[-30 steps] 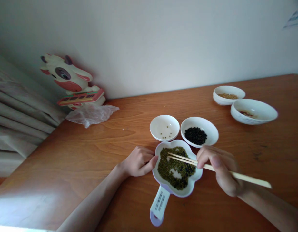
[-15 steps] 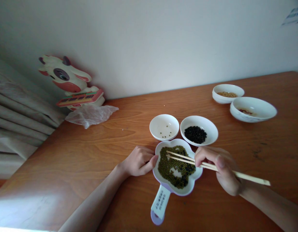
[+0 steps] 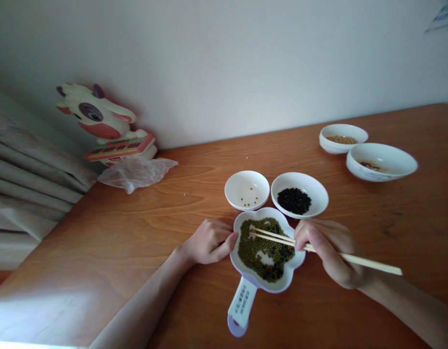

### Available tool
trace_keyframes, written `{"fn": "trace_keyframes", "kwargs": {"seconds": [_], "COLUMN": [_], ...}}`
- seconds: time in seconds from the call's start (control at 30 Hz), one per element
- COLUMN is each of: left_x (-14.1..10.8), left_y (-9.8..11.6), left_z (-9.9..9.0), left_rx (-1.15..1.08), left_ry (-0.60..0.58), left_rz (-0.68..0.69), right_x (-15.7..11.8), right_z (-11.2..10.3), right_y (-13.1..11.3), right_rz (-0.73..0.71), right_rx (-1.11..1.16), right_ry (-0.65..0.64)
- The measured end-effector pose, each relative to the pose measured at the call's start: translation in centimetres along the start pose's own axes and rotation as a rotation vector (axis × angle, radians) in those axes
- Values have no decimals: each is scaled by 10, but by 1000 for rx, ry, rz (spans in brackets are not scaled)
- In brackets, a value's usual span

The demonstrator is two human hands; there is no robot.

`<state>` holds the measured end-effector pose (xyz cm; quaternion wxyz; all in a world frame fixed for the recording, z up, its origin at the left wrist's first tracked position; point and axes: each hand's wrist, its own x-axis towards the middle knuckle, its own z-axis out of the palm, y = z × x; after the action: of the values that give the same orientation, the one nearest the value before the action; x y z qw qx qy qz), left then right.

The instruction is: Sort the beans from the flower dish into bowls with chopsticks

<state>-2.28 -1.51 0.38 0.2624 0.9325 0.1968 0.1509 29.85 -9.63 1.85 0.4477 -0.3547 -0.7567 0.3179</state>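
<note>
A pair of pale wooden chopsticks [image 3: 365,262] is held in my right hand [image 3: 331,249], with the tips down among green beans in the left part of a flower-shaped dish [image 3: 297,261]. Darker beans lie mixed in at the dish's right and lower parts. My left hand [image 3: 212,241] is curled against the dish's left rim, thumb and fingers gripping its edge. Just behind the dish stand a small white bowl [image 3: 238,184] with several green beans and another white bowl [image 3: 319,194] holding black beans.
Two more white bowls stand at the back right, one with yellowish grains [image 3: 341,139], the other with something reddish-brown [image 3: 370,166]. At the back left are a cow-shaped toy keyboard [image 3: 104,121] and a crumpled clear plastic bag [image 3: 138,174]. A curtain [image 3: 24,179] hangs at the left.
My right thumb and the rear ends of the chopsticks have shifted slightly, the ends moving up and left. The tips stay in nearly the same spot among the green beans.
</note>
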Motion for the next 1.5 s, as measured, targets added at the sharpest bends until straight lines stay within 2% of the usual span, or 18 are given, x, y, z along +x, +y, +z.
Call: {"fn": "trace_keyframes", "kwargs": {"seconds": [0.3,0.8,1.2,1.5], "left_x": [1,-1,-1,0], "left_y": [1,0,0,1], "left_z": [-1,-1,-1,-2], "left_rx": [15,13,17,-6], "left_ry": [13,16,5,10], "left_rz": [2,-1,-6,-13], "right_x": [2,-1,-6,-5], "right_z": [0,-2,0,0], "right_y": [-3,3,9,8], "right_rz": [17,58,96,86], "right_rx": [3,11,85,45], "right_ry": [32,1,24,-34]}}
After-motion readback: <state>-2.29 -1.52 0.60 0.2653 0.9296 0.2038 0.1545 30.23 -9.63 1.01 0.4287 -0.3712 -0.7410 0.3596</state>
